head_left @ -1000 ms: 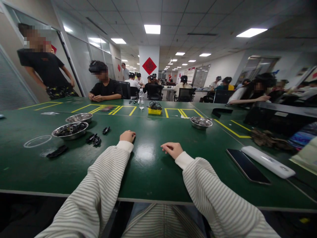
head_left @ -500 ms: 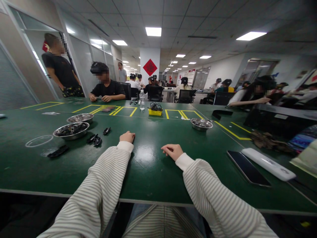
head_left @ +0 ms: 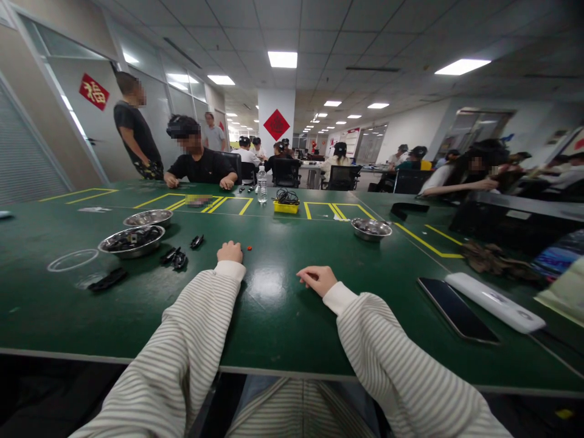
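My left hand rests on the green table with its fingers curled into a loose fist; whatever is inside is hidden. A tiny red object lies on the table just right of its knuckles. My right hand lies a little to the right, its fingers curled together and nothing showing in them. Both arms wear striped sleeves. Small black parts sit left of my left hand, beside a steel bowl filled with dark pieces.
A second steel bowl stands behind the first and a third at the right. A clear lid lies far left. A phone and a white bar lie right. A water bottle and a yellow tray stand across the table, where people sit.
My left hand has drawn slightly back to the left, uncovering the small red object. The standing person at the far left has walked to the right. My right hand has stayed put.
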The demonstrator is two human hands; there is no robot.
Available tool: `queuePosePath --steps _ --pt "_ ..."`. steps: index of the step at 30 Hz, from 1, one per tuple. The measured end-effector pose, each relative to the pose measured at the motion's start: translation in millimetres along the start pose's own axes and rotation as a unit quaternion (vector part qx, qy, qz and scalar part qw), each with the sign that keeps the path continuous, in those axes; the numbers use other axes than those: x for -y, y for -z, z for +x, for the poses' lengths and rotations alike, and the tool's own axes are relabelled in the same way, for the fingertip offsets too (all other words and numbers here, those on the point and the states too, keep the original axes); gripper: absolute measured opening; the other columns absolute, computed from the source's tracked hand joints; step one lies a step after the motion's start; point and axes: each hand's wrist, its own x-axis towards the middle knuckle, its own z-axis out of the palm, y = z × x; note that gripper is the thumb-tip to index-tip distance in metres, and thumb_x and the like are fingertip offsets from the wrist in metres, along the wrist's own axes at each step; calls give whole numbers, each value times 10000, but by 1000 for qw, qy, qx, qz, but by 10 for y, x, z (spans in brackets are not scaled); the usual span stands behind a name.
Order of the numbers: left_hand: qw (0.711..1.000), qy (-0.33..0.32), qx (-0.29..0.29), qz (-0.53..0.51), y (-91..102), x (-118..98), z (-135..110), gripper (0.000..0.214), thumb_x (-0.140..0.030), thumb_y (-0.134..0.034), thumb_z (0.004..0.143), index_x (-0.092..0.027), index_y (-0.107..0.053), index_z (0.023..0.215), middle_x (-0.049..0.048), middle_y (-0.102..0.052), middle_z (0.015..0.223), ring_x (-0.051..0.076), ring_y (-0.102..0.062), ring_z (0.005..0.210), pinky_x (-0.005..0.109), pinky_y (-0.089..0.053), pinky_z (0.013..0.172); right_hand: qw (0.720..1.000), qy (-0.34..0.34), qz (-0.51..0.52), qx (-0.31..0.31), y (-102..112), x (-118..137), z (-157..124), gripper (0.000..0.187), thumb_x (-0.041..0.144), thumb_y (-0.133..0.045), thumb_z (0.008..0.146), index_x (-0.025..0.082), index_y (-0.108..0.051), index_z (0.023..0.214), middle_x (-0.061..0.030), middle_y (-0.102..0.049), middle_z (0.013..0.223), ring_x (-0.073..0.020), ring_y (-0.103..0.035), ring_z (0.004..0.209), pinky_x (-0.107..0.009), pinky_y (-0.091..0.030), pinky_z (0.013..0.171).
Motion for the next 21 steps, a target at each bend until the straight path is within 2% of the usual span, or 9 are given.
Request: queuePosePath --steps 2,5,9,15,21 --pt "1000 -8 -27 5 -12 2 -4 276 -235 -373 729 -163 -536 940 117 -481 983 241 -396 936 317 -379 665 1000 0 -2 1 0 -1 -1 242 293 -450 722 131 -629 703 -34 -621 583 -77 -526 425 -178 -423 453" --pt "994 -86 -65 -10 -39 0 0 296 -224 -389 723 -202 -511 992 87 -493 1001 229 -369 957 318 -360 688 1000 -2 -6 3 -5 -14 2 232 280 -458 716 127 -631 710 -38 -623 588 -79 -531 437 -177 -424 459" --pt "980 -188 -60 -34 -70 -15 21 259 -208 -373 744 -251 -554 924 50 -545 951 211 -348 991 325 -329 734 1000 -3 -12 7 -13 -19 10 227 278 -463 711 128 -633 705 -38 -623 585 -80 -531 433 -177 -424 458" --pt "966 -239 -63 -73 -71 -61 21 220 -215 -425 715 -248 -591 855 57 -571 875 205 -367 978 329 -316 772 1000 -2 -13 8 -7 -14 11 230 280 -459 715 131 -633 706 -35 -622 581 -79 -530 426 -177 -426 453" --pt "932 -326 -81 -135 -22 -226 -83 195 -253 -449 706 -219 -605 818 57 -578 791 187 -406 895 317 -344 769 1000 8 -17 12 -15 -59 3 235 284 -448 722 138 -632 722 -33 -625 593 -82 -533 439 -180 -423 463"
